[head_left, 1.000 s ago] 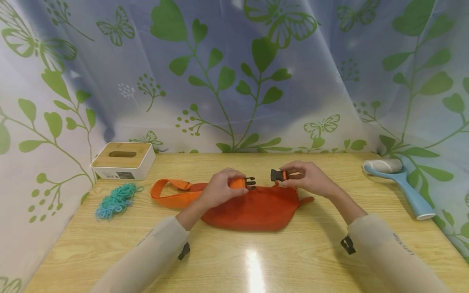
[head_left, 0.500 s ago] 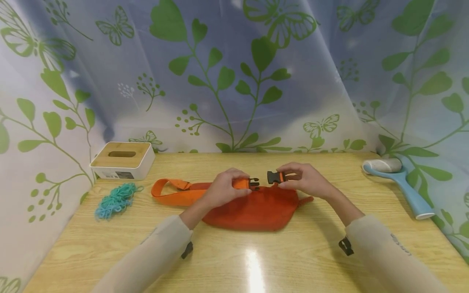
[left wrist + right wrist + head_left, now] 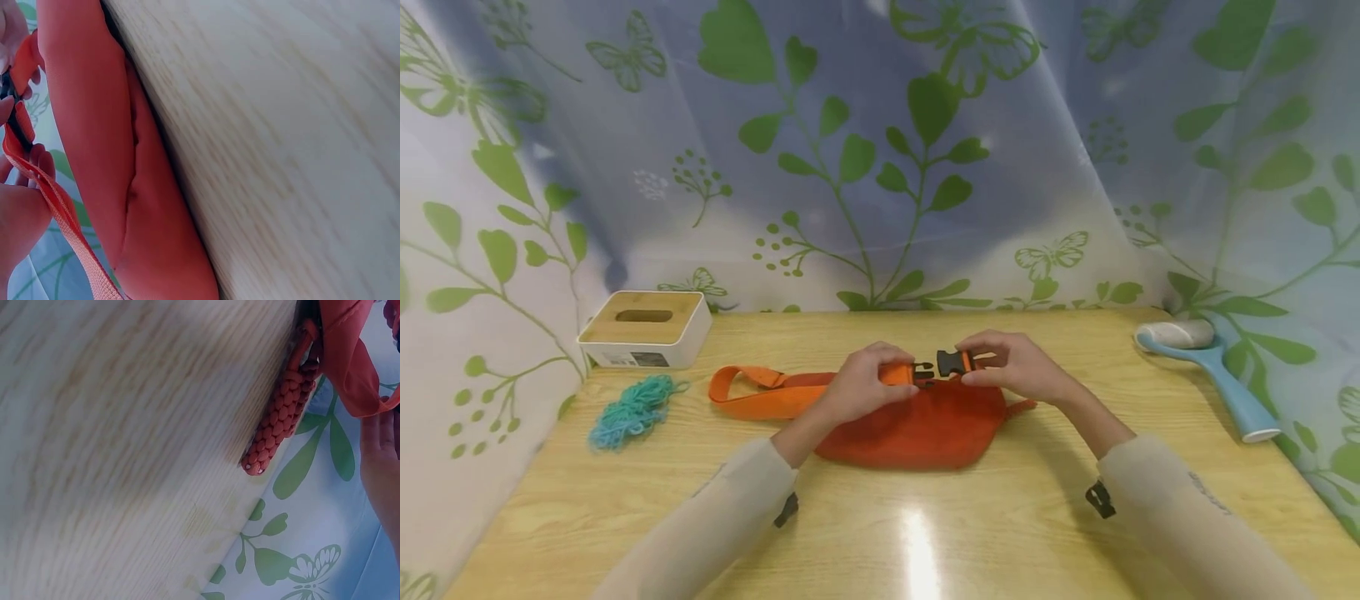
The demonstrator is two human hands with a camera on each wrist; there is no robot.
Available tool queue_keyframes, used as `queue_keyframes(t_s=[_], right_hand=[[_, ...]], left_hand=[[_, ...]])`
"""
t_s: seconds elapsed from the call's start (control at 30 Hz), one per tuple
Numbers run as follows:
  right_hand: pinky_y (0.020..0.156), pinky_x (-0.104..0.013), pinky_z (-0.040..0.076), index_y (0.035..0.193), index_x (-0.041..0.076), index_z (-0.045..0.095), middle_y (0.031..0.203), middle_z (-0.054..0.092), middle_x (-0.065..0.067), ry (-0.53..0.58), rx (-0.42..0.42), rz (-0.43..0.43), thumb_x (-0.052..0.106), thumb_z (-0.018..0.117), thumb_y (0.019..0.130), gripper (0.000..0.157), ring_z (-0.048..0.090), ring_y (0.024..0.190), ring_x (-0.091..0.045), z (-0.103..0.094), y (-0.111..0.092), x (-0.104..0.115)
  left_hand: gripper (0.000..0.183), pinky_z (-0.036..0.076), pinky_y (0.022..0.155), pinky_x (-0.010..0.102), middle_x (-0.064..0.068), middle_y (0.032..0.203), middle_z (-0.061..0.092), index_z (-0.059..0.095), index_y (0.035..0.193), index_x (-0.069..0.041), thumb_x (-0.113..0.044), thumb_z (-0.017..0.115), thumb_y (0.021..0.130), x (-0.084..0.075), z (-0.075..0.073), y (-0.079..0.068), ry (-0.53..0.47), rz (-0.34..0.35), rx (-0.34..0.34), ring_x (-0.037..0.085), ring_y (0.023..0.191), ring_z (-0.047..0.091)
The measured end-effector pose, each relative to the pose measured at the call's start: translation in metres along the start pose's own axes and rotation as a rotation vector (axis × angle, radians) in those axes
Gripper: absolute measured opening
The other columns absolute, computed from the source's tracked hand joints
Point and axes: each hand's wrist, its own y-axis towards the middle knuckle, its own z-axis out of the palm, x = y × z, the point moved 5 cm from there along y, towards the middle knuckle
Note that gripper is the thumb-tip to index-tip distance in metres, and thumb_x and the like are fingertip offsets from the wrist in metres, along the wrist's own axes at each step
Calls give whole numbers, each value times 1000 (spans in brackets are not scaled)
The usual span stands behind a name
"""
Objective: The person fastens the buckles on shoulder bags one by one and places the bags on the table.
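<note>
A red-orange waist bag point(image 3: 917, 429) lies on the wooden table, its orange strap point(image 3: 767, 403) looping out to the left. My left hand point(image 3: 861, 387) pinches the strap end at the black pronged buckle half point(image 3: 923, 374), prongs pointing right. Facing it, the black socket half of the buckle point(image 3: 953, 363) is held between thumb and fingers of my right hand point(image 3: 1018, 367). A narrow gap separates the two halves, just above the bag's far edge. In the right wrist view a braided red zipper pull point(image 3: 275, 419) hangs from the bag's end.
A white tissue box point(image 3: 643, 329) with a wooden lid stands at the back left. In front of it lies a bundle of teal and blue yarn point(image 3: 634, 412). A blue-handled lint roller point(image 3: 1221, 371) rests at the right edge. A patterned curtain point(image 3: 880, 167) hangs behind the table.
My right hand has brought the socket half leftward, and my left hand has shifted slightly right with the pronged half. The gap between them has narrowed.
</note>
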Motion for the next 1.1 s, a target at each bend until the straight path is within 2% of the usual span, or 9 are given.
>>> queue_keyframes(t_s=[0.17, 0.4, 0.73, 1.1], right_hand=[[96, -39, 53, 133, -3, 61, 136, 56, -26, 25, 17, -8, 6, 79, 89, 49, 58, 124, -42, 2, 1, 0], [100, -45, 51, 134, -5, 61, 136, 56, -24, 14, 9, -4, 6, 79, 89, 50, 58, 125, -41, 2, 1, 1], [98, -39, 52, 134, -4, 61, 137, 54, -27, 35, 23, -14, 5, 78, 89, 49, 58, 124, -42, 6, 4, 1], [98, -46, 52, 133, -4, 61, 136, 55, -26, 0, 19, -30, 5, 78, 89, 48, 58, 123, -44, 4, 3, 1]], left_hand=[[48, 46, 103, 47, 8, 131, 62, 67, 131, -2, -24, 80, 90, -3, 0, 0, -16, -2, 13, 29, 121, 57], [49, 47, 102, 48, 8, 129, 63, 68, 130, -2, -25, 80, 89, -3, 1, 1, -17, -6, 19, 28, 120, 57], [49, 45, 104, 47, 7, 129, 63, 68, 130, -2, -25, 81, 89, -3, 1, 4, -10, -4, 19, 28, 122, 57], [47, 46, 102, 47, 6, 126, 64, 69, 128, -4, -23, 81, 88, -3, 0, 4, -11, 11, 0, 26, 119, 58]])
